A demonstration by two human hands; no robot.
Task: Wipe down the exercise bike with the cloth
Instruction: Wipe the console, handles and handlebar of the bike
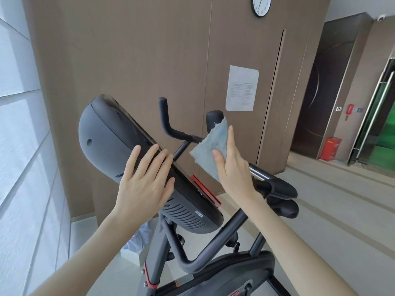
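Exercise bike [213,246]: dark matte tubing, cut off at bottom edge. Left hand [145,180] lies flat, fingers straight and spread, on the console [102,135], a smooth rounded plastic shell. Right hand [233,165] pinches a fuzzy grey-blue cloth [209,148] under its thumb, raised beside the console, in front of the handlebar [171,127]; contact unclear. Wall notice [241,88]: print unreadable.

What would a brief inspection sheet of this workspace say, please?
Surface: pale striped floor.
Job's things: dark grey exercise bike, console tilted; blue-grey fluffy cloth against its black handlebar.
Clutter: crumpled plastic bag and white box beside the bike's base.
Hands: left hand flat on the console's back; right hand holds the cloth, thumb over it.
Cables: nothing seen.
Surroundings: brown panelled wall, round black-rimmed clock, white paper notice, red floor cabinet.
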